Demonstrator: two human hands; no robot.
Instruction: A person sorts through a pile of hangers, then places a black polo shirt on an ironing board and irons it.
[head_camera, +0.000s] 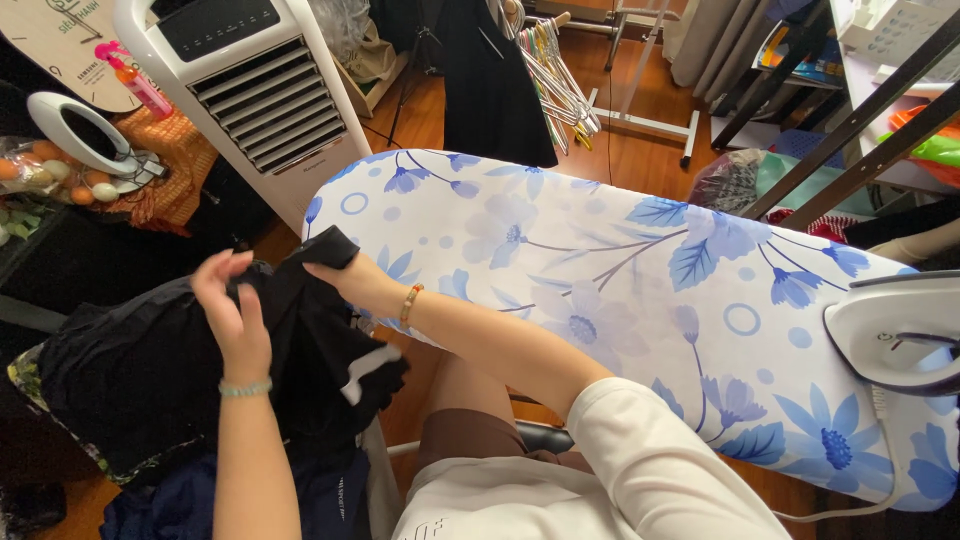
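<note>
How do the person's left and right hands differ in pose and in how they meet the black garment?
The left hand is raised with fingers spread, palm side toward the camera, touching the black garment at its upper fold. The right hand reaches across from the ironing board side, its fingers hidden inside the cloth. The left wrist has a pale green bracelet; the right has an orange beaded one. Both hands are on the same garment.

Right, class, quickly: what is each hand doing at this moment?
Left hand: fingers curled on the black garment, gripping it.
Right hand: closed on the same black garment at the ironing board's edge.
</note>
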